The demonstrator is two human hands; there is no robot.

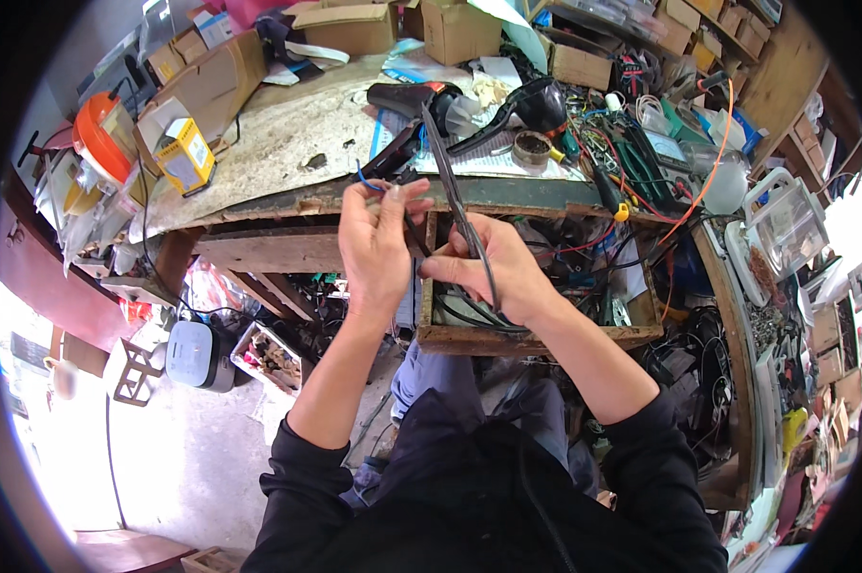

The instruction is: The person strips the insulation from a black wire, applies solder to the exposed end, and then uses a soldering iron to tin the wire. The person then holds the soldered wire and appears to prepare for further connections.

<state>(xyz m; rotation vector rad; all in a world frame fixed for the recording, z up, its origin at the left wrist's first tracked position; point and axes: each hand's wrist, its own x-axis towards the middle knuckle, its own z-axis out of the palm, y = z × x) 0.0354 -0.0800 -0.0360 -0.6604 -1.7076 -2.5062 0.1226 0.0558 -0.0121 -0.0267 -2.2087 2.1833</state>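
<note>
My left hand (378,239) pinches a dark cable end, with a short blue wire (365,176) sticking up above the fingers. My right hand (488,269) grips the same dark cable lower down, and a doubled length of black cable (450,181) rises from it toward the bench. Both hands are over the front edge of the bench, above an open wooden drawer (545,339) full of cables and small parts. Beyond them on the bench lie a dark hair dryer (393,95) and a second black hair dryer (536,110), beside a small round tin (532,149).
The cluttered workbench (259,172) holds cardboard boxes (459,29), a yellow carton (187,158), an orange-red device (101,134), tools and tangled wires (631,172). Below at the left are a grey appliance (197,353) and a box of parts (268,358) on the floor.
</note>
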